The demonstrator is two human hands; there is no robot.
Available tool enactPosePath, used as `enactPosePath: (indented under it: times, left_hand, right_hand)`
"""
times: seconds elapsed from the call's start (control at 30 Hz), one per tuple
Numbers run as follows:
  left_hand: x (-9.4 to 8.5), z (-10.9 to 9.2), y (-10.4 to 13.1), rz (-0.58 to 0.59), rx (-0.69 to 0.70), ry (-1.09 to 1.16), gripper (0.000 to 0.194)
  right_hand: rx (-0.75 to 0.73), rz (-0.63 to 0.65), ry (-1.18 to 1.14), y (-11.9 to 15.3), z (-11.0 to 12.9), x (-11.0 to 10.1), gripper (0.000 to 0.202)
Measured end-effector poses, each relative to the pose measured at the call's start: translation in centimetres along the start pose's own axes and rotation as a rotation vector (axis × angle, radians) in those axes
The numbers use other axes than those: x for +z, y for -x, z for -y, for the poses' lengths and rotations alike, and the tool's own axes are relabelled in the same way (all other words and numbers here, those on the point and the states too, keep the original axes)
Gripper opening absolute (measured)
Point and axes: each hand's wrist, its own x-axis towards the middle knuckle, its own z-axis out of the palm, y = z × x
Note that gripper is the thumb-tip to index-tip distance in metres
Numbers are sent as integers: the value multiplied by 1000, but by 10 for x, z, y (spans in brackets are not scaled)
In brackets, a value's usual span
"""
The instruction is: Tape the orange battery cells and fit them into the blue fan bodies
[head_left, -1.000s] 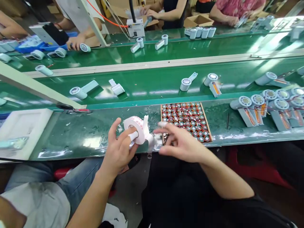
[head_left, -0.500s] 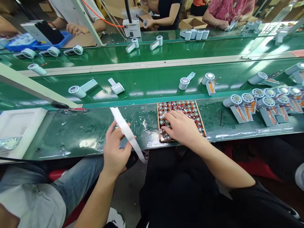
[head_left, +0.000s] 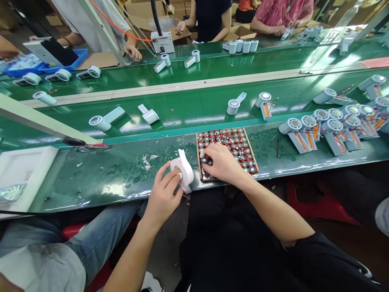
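Observation:
My left hand [head_left: 165, 192] grips a roll of white tape [head_left: 186, 172] over the front edge of the bench, with a loose strip sticking up and more tape hanging below. At the near left corner of a shallow cardboard tray [head_left: 254, 164], my right hand [head_left: 223, 162] has its thumb and index finger curled around a small dark wired cylinder [head_left: 209, 161]. White material covers that index fingertip. Packed in rows, several such cylinders [head_left: 240, 146] show round metallic tops, red rims and red wires. My right palm hides part of the tray.
White fan-like units with orange wires [head_left: 334, 125] crowd the bench at right, beside a thin black stick [head_left: 277, 148]. More units [head_left: 233, 107] lie on the green belt [head_left: 188, 99]. Red-handled scissors [head_left: 99, 145] and a white foam tray [head_left: 45, 162] are at left. People sit opposite and alongside.
My left hand has moved right, toward the tray, and turned the tape roll so its flat side shows. My right hand stays at the tray's near left, its fingers slightly lower.

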Motion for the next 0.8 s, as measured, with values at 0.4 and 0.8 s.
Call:
enactPosePath:
  times: [0.4,0.8]
  left_hand:
    - [-23,-16,-20,152,113,-187,31]
    - [-10,-55,-55,83,64,-127,19]
  right_hand:
    - [112,-133,-821,25,23,-44,37]
    - [370,-712,-1166,37,27,-3,49]
